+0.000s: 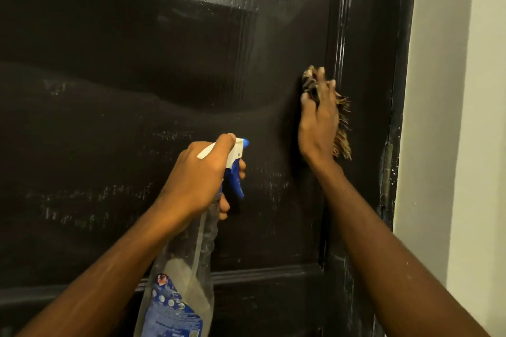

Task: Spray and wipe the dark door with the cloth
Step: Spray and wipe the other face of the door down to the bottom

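Note:
The dark door fills most of the view, its panel streaked with wet sheen and pale smears. My left hand grips the neck of a clear spray bottle with a white and blue trigger head, nozzle aimed at the panel. My right hand presses a frayed, brown patterned cloth against the door's right side, beside the raised moulding. My fingers curl over the cloth's top, and most of the cloth is hidden under the hand.
The door's dark frame runs down the right, chipped and speckled with pale flecks. A pale wall stands beyond it. A horizontal moulding crosses the door low down.

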